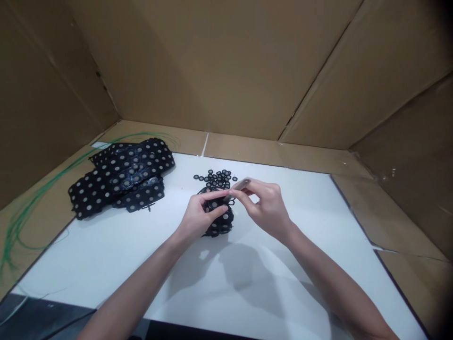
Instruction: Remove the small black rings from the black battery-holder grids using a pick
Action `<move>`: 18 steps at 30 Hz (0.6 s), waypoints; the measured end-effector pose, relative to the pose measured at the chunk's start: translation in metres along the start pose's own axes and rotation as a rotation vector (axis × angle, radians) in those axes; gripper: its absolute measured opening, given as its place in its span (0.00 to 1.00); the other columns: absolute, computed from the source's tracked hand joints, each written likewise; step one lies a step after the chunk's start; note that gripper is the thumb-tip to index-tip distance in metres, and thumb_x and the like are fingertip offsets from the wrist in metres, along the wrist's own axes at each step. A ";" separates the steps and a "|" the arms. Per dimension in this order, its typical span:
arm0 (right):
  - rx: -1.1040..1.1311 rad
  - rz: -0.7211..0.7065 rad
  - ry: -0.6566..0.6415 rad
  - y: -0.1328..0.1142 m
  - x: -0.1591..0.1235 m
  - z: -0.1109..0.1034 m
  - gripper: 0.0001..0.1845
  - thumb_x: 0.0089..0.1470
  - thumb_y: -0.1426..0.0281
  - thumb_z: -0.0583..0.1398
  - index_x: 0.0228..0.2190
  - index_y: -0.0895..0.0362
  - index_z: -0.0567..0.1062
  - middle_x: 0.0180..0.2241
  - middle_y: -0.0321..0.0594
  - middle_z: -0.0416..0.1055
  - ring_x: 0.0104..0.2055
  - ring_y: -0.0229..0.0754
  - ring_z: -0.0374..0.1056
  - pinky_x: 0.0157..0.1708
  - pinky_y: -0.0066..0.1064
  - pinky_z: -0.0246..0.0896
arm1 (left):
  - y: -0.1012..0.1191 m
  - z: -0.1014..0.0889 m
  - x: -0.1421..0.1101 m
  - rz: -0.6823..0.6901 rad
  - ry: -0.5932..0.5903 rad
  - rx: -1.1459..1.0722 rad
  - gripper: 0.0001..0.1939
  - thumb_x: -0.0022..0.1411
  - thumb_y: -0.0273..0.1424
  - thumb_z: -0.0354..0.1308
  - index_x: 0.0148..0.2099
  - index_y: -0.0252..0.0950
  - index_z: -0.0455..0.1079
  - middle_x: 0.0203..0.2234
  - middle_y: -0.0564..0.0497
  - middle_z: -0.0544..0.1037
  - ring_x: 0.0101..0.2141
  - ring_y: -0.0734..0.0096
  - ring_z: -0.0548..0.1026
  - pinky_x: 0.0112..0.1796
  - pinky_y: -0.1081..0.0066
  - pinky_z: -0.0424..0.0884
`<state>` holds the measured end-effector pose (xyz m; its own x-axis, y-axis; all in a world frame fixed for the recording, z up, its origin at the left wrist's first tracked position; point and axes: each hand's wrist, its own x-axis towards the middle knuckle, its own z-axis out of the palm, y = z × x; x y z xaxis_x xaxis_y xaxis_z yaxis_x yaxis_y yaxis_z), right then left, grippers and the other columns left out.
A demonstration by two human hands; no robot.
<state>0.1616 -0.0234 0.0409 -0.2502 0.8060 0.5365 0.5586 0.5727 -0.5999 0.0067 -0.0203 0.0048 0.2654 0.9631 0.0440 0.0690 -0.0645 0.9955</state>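
Note:
A small black piece dotted with pale round discs point(220, 224) is pinched between the thumb and fingers of my left hand point(196, 215), above the white board. My right hand point(269, 203) is closed round a slim grey metal tool point(241, 184), whose exact kind I cannot make out. The tool's lower end meets the upper edge of the black piece near my left fingertips. Just beyond both hands lies a loose cluster of small black rings with pale centres point(221, 178).
Larger black dotted pieces point(123, 174) lie stacked at the left of the white board point(297, 198). Long green strands point(53, 182) trail along the left edge. Cardboard walls point(219, 71) enclose the back and sides. Dark material point(42, 316) shows at the lower left.

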 end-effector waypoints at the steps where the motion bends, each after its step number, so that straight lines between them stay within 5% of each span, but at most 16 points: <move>1: -0.001 -0.009 0.000 0.000 0.000 0.001 0.07 0.52 0.75 0.56 0.23 0.59 0.71 0.24 0.38 0.72 0.24 0.35 0.65 0.26 0.27 0.61 | 0.000 0.000 0.000 0.002 -0.001 -0.003 0.17 0.49 0.26 0.59 0.44 0.36 0.73 0.43 0.49 0.76 0.47 0.64 0.70 0.51 0.65 0.61; 14: -0.030 -0.049 0.001 0.002 -0.001 0.007 0.09 0.52 0.75 0.56 0.21 0.59 0.70 0.24 0.39 0.72 0.26 0.36 0.67 0.26 0.26 0.62 | 0.002 -0.002 0.000 0.036 0.010 0.005 0.16 0.50 0.28 0.60 0.44 0.36 0.73 0.43 0.49 0.76 0.46 0.64 0.71 0.50 0.67 0.63; 18: 0.115 0.020 0.050 0.001 0.003 -0.005 0.07 0.52 0.74 0.56 0.24 0.58 0.71 0.25 0.36 0.72 0.26 0.35 0.68 0.26 0.26 0.65 | 0.005 -0.004 0.001 0.068 0.012 0.057 0.20 0.50 0.28 0.60 0.48 0.37 0.70 0.45 0.50 0.74 0.48 0.64 0.69 0.51 0.68 0.62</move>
<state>0.1655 -0.0214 0.0445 -0.1988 0.8105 0.5510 0.4678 0.5725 -0.6733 0.0038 -0.0185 0.0097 0.2601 0.9589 0.1130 0.1061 -0.1447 0.9838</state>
